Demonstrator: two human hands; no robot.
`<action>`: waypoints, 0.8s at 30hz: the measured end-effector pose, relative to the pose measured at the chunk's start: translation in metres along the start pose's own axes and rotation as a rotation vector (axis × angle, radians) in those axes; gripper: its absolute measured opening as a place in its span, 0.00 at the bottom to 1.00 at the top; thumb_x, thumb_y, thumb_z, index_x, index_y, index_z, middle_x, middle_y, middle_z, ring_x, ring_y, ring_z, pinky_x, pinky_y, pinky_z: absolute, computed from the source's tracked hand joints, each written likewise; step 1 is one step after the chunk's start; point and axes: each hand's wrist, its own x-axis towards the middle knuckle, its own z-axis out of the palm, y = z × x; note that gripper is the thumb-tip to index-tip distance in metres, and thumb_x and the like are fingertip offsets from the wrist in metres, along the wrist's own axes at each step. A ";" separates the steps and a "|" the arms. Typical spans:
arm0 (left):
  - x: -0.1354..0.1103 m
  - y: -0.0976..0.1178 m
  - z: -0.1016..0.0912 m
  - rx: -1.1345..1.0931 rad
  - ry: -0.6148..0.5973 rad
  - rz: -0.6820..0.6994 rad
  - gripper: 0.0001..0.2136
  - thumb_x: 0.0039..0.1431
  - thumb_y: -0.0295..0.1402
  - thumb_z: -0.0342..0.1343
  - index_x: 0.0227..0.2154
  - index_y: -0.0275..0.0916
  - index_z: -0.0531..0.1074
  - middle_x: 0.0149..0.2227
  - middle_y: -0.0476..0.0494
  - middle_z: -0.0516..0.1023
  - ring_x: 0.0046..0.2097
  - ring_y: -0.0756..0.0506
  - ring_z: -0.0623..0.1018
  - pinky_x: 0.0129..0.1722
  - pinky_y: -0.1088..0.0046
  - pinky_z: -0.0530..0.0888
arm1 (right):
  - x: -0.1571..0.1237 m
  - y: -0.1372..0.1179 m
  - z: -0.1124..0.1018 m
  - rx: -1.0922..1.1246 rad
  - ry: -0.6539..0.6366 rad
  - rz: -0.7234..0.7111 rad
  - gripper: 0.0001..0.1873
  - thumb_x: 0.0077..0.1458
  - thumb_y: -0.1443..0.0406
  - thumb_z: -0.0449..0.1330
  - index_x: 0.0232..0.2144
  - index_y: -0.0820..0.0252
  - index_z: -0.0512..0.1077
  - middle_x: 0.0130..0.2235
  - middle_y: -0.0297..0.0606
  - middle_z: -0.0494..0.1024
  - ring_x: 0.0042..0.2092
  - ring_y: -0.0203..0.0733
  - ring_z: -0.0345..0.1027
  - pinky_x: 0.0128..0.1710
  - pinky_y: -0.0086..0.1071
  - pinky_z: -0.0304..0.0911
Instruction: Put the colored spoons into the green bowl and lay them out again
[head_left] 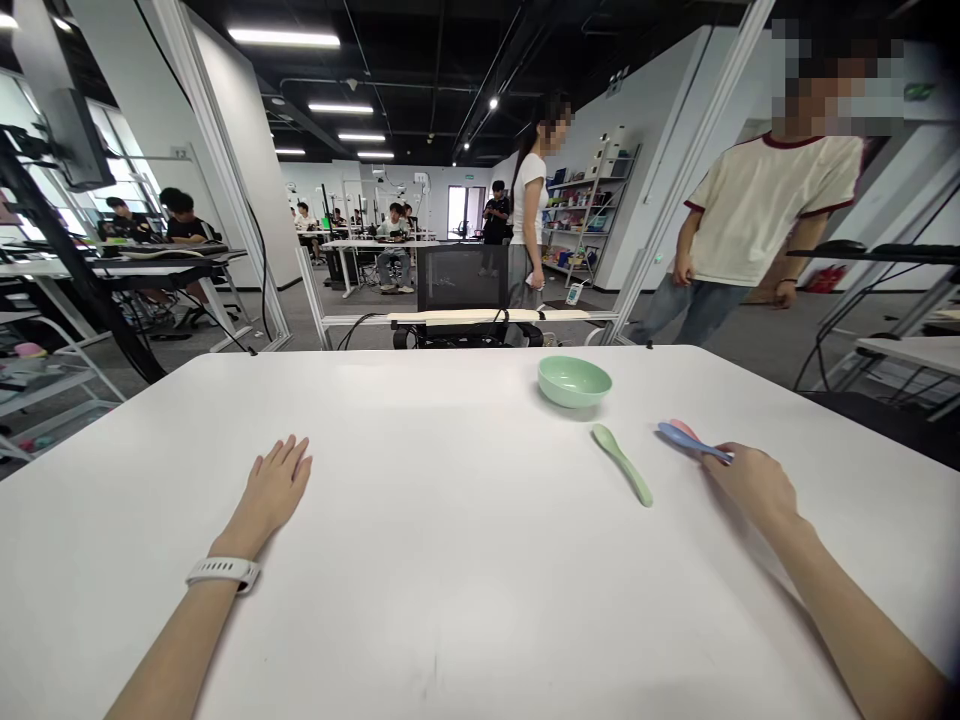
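Observation:
Over at the right side of the white table (420, 560), my right hand (752, 485) pinches the handle of a blue spoon (686, 438). A pink spoon (684, 428) shows partly behind the blue one; whether my fingers also hold it is hidden. Left of that hand lies a green spoon (622, 465) on the tabletop, its bowl end pointing away from me. Beyond it stands an upright green bowl (574, 381). My left hand (279, 483), with a white band on its wrist, rests flat on the left of the table, fingers stretched out and holding nothing.
Metal frame posts (667, 170) rise past the table's far corners. A black mesh chair (462, 277) stands behind the far edge. One person (772, 200) is at the far right, another (531, 200) beyond the chair. A shelf (589, 210) with goods stands farther back.

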 end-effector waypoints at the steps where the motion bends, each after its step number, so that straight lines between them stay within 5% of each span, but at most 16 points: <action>1: 0.000 0.000 0.000 -0.002 0.008 0.002 0.36 0.78 0.44 0.34 0.77 0.34 0.72 0.81 0.28 0.69 0.83 0.31 0.68 0.81 0.38 0.65 | -0.001 -0.001 -0.001 -0.009 -0.003 0.003 0.28 0.75 0.60 0.53 0.60 0.69 0.86 0.56 0.69 0.87 0.54 0.67 0.83 0.43 0.46 0.67; 10: -0.001 0.002 -0.002 0.008 -0.007 -0.013 0.36 0.78 0.44 0.33 0.78 0.34 0.71 0.82 0.30 0.68 0.83 0.33 0.66 0.82 0.42 0.64 | -0.007 -0.008 -0.008 -0.025 -0.040 0.029 0.29 0.76 0.60 0.50 0.62 0.69 0.84 0.60 0.67 0.86 0.59 0.68 0.81 0.46 0.45 0.67; 15: -0.002 0.005 -0.006 0.011 -0.003 -0.008 0.35 0.78 0.42 0.35 0.77 0.34 0.71 0.81 0.27 0.69 0.83 0.31 0.68 0.81 0.39 0.65 | -0.018 -0.018 -0.020 0.077 0.023 0.019 0.22 0.71 0.60 0.54 0.50 0.64 0.85 0.51 0.66 0.87 0.50 0.67 0.82 0.44 0.47 0.67; 19: -0.002 0.005 -0.007 0.004 -0.012 -0.004 0.37 0.78 0.44 0.33 0.77 0.32 0.71 0.81 0.26 0.68 0.83 0.31 0.67 0.81 0.39 0.64 | -0.051 -0.061 -0.025 0.313 0.085 -0.132 0.12 0.62 0.57 0.59 0.35 0.55 0.79 0.35 0.53 0.85 0.37 0.57 0.76 0.40 0.44 0.66; 24: 0.000 0.003 -0.008 0.010 -0.021 -0.011 0.37 0.77 0.44 0.33 0.77 0.32 0.71 0.81 0.27 0.69 0.83 0.31 0.67 0.82 0.41 0.64 | -0.119 -0.140 -0.016 0.549 -0.132 -0.389 0.11 0.59 0.54 0.62 0.28 0.50 0.71 0.28 0.39 0.80 0.32 0.50 0.72 0.34 0.39 0.63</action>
